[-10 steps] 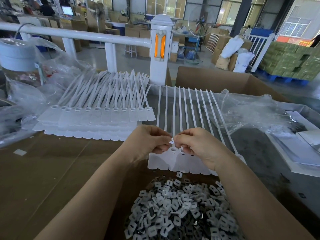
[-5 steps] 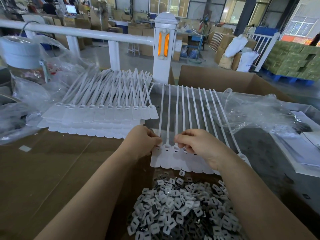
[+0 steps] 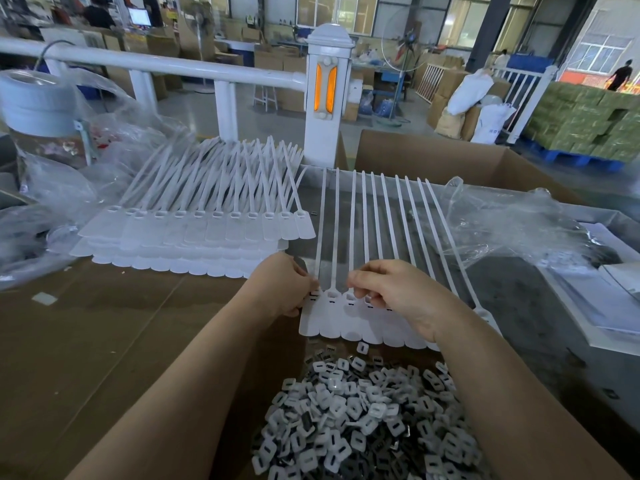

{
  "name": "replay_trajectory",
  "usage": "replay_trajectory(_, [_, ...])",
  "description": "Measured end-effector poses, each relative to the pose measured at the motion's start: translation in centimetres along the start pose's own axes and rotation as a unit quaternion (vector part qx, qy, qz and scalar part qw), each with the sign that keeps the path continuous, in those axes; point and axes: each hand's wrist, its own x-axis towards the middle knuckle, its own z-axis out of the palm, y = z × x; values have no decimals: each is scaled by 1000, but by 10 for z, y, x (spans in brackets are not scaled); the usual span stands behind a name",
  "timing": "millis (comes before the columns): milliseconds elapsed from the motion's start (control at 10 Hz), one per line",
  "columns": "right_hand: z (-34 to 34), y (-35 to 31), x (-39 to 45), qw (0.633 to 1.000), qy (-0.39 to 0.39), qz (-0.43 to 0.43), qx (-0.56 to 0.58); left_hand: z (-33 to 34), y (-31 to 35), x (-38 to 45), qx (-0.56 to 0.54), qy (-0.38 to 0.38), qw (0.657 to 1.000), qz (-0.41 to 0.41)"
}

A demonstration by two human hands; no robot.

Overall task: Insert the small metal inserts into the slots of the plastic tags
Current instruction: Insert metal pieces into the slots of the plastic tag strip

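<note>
Your left hand pinches the left edge of the ten-tag strip lying flat before you, your right hand curls fingertips on its slots, uncounted pile of inserts just beneath, bare cardboard left.

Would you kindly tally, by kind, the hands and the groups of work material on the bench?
Left hand and right hand: 2
Tag strip under the hands: 1
Stack of tag strips: 1
Pile of metal inserts: 1
Total: 5
</note>
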Motion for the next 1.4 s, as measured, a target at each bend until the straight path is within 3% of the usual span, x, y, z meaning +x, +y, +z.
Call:
replay_trajectory(400, [2, 0, -1, 1000, 0, 2, -8, -5, -1, 0, 22, -22, 999, 16])
replay_trajectory(700, [2, -2, -2, 1000, -6, 1, -22, -10, 1, 3, 22, -37, 999, -17])
replay_trajectory(900, [1, -5, -5, 996, -54, -28, -69, -7, 0, 7, 20, -29, 999, -8])
replay_trajectory(1100, [3, -13, -15, 960, -203, -94, -170, -6, -6, 8, 25, -21, 999, 16])
replay_trajectory(1300, [20, -16, -18, 917, -189, -163, -311, -7, -7, 7, 30, -27, 999, 27])
replay_trajectory(1400, [21, -18, -21, 914, -189, -161, -322, -7, -7, 6, 34, -27, 999, 30])
